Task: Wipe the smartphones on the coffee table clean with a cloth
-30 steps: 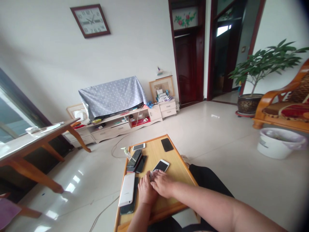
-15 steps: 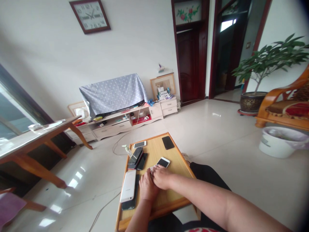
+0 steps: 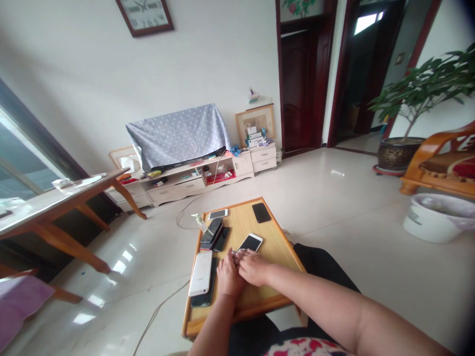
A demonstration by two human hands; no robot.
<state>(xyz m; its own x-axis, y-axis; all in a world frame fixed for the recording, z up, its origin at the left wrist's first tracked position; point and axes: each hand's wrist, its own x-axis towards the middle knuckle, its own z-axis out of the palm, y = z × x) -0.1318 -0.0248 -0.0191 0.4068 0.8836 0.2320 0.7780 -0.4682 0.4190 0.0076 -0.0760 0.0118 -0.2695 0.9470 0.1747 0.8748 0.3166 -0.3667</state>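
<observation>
Two bare hands rested together over a small wooden table (image 3: 241, 225). Left hand (image 3: 229, 278): fingers bent and close together. Right hand (image 3: 254, 268): fingers pressed together, tips against the left's — whether they pinched anything could not be told. One white-framed phone (image 3: 252, 242), screen up, lay just beyond the right fingers, its near end partly hidden. At left: one white-backed phone (image 3: 201, 273) overlapped a dark phone (image 3: 212, 288); farther along, dark phones (image 3: 213, 231) lay partly stacked beside a pump bottle (image 3: 200, 222).

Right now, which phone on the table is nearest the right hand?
The white-framed phone, screen up, just beyond the right hand; the other phones lie on the left or at the far right corner.
</observation>
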